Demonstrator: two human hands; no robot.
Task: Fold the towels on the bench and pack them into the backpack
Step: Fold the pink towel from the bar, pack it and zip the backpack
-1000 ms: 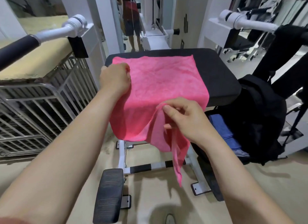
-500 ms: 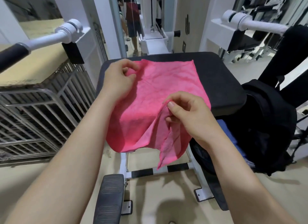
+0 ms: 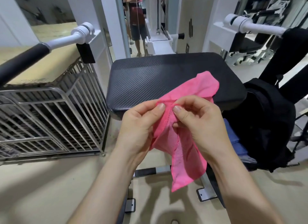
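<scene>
The thin pink microfibre towel [image 3: 188, 157], which a second ago was lying spread flat over the black ribbed padded bench [image 3: 158, 77], is now being lifted and gathered at the centre of the frame. Only its far end is still trailing on the bench's near right corner, while the rest is hanging below the hands. This suggests the first fold is being started by bringing two corners of one hem together.

The left hand [image 3: 140, 128] and right hand [image 3: 198, 123] are meeting, nearly touching. Each is pinching the hem between thumb and forefinger, the other fingers curling loosely behind the cloth.

The black fabric backpack [image 3: 270, 120] is waiting open at right of the frame, a folded blue towel [image 3: 233, 140] showing inside.
</scene>
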